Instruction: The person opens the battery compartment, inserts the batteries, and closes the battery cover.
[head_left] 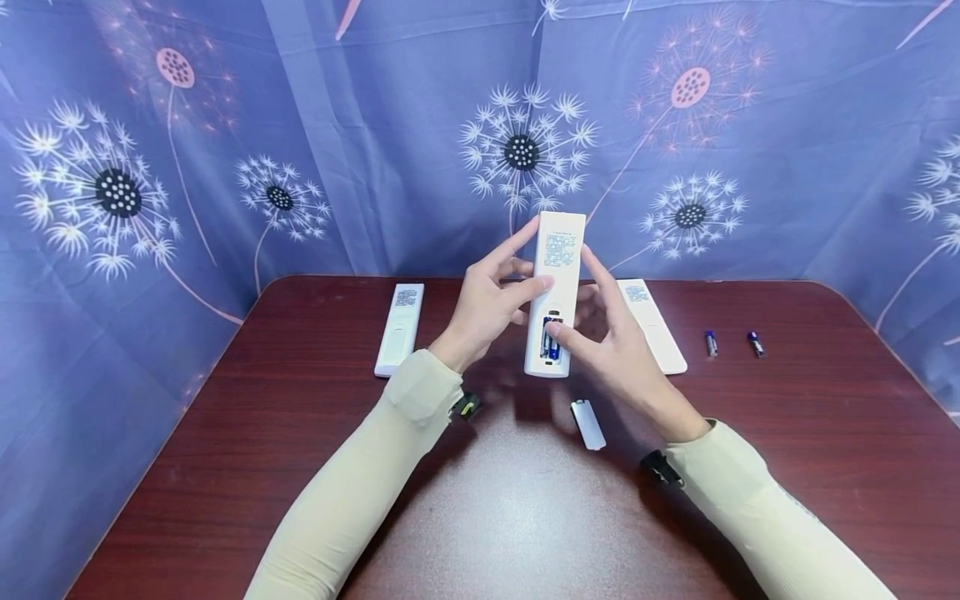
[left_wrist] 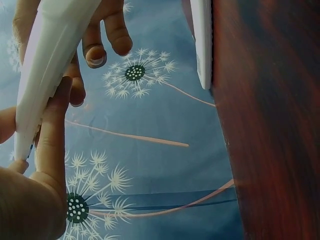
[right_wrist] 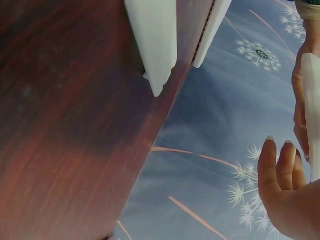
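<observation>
Both hands hold up a white remote control [head_left: 557,275] with its printed back facing me, above the table. My left hand [head_left: 491,296] grips its left side, thumb across the back. My right hand [head_left: 618,342] holds the right side, index finger along the edge, thumb tip on the batteries [head_left: 550,343] in the uncovered compartment. Below lies the loose white battery cover [head_left: 588,425]. The remote's pale body [left_wrist: 52,60] runs between both hands' fingers in the left wrist view. At the right wrist view's edge, only part of the remote [right_wrist: 312,105] shows.
On the dark red wooden table [head_left: 510,517], a second white remote [head_left: 399,329] lies left, a third [head_left: 654,329] lies right, partly behind my right hand. Two loose batteries, one blue and silver [head_left: 711,343] and one darker [head_left: 756,345], lie farther right. A blue floral curtain [head_left: 405,167] hangs behind.
</observation>
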